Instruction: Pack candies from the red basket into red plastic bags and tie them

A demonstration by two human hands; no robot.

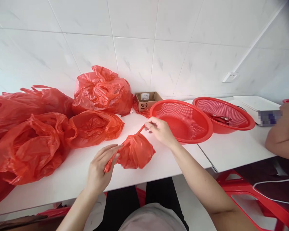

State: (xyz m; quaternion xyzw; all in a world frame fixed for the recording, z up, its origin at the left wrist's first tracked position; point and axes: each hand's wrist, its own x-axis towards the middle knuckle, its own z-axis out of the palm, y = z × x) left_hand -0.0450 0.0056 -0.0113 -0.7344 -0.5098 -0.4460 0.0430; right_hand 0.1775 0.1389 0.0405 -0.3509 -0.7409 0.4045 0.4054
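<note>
A small, bunched red plastic bag (136, 151) rests on the white table near its front edge, its contents hidden. My left hand (101, 166) is closed on the gathered plastic at the bag's left side. At the top right, my right hand (159, 129) pinches a narrow, stretched strip of the same bag, probably a handle. Just beyond my right hand stands a red plastic colander basket (181, 123) with nothing visible inside. To the left of my left hand lies a loose, crumpled red plastic bag (95, 128).
Several larger red bags, including a full one (103, 91), crowd the left side. An open cardboard box (147, 104) stands by the tiled wall. Another red basket (223, 110) holds small dark red packets (220, 118). At far right is another person's arm (283, 138) beside a red stool (252, 192).
</note>
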